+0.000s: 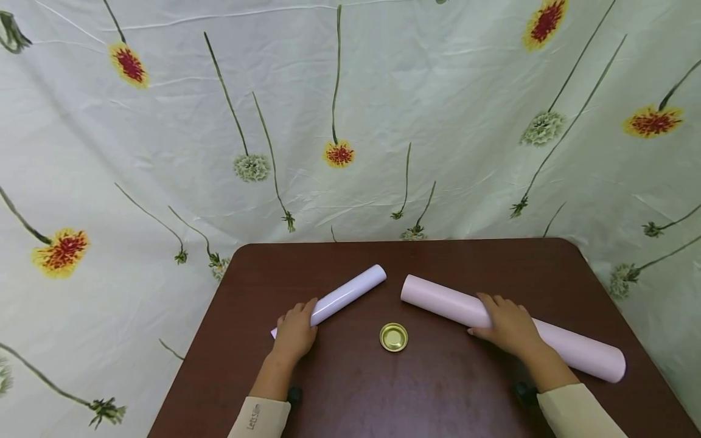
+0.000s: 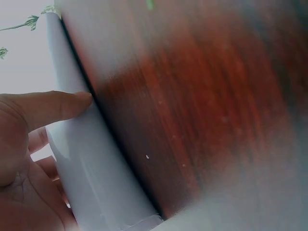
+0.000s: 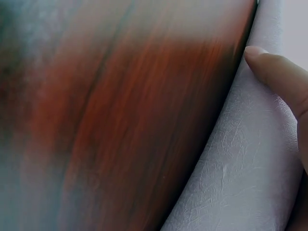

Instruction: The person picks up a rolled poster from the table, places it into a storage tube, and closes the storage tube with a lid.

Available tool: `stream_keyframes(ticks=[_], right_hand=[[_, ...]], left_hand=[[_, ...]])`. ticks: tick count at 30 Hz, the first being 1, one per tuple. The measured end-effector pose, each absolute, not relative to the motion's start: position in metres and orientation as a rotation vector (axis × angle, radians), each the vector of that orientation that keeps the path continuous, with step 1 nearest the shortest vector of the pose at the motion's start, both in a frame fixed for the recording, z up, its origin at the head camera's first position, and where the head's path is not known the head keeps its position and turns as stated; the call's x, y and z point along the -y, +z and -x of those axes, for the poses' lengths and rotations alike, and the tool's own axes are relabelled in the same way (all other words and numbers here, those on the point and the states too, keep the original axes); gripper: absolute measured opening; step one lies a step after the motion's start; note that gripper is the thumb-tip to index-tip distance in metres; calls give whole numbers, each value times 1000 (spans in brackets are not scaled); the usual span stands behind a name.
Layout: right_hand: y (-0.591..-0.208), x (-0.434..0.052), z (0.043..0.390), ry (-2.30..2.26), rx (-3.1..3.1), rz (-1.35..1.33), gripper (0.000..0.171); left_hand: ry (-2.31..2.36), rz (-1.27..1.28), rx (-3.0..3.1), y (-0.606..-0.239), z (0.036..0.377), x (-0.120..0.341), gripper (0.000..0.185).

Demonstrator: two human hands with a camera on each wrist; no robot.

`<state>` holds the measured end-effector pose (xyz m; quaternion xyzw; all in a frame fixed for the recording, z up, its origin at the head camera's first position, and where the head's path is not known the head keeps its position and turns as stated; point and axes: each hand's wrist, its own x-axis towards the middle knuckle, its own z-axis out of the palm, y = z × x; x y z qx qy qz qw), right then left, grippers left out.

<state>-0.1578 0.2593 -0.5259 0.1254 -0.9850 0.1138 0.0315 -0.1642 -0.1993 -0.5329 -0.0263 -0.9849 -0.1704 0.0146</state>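
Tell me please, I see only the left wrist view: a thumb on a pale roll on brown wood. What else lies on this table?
Observer: A second, thicker pink roll lies to the right on the table.
Operator: Does somebody hold it?
Observer: Yes, the right hand rests over it, thumb against its near side.
Operator: Is anything between the two rolls?
Observer: A small gold lid, apart from both. The left hand grips the thinner roll near its closer end.

Two paper rolls on the table (image 1: pixel 438 395), smaller roll (image 1: pixel 350 292) at left, larger roll (image 1: pixel 553 337) at right, small round lid (image 1: pixel 394 337) between them nearer the person, flowered cloth (image 1: pixel 383 109) behind the table
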Motion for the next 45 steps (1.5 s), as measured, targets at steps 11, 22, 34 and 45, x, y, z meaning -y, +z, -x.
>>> stream_keyframes(ticks=[11,22,34,45], right_hand=[[-523,-258,156,388,3011,-379,79],[-524,-261,150,398,2998,-376,78],[-521,-270,149,382,2886,-387,76],[-520,-272,151,376,2738,-355,76]], left_hand=[[-561,96,3042,-532,165,202,58],[-626,84,3053,-531,162,206,59],[-685,98,3006,-524,160,207,62],[-755,93,2993,-514,158,208,62]])
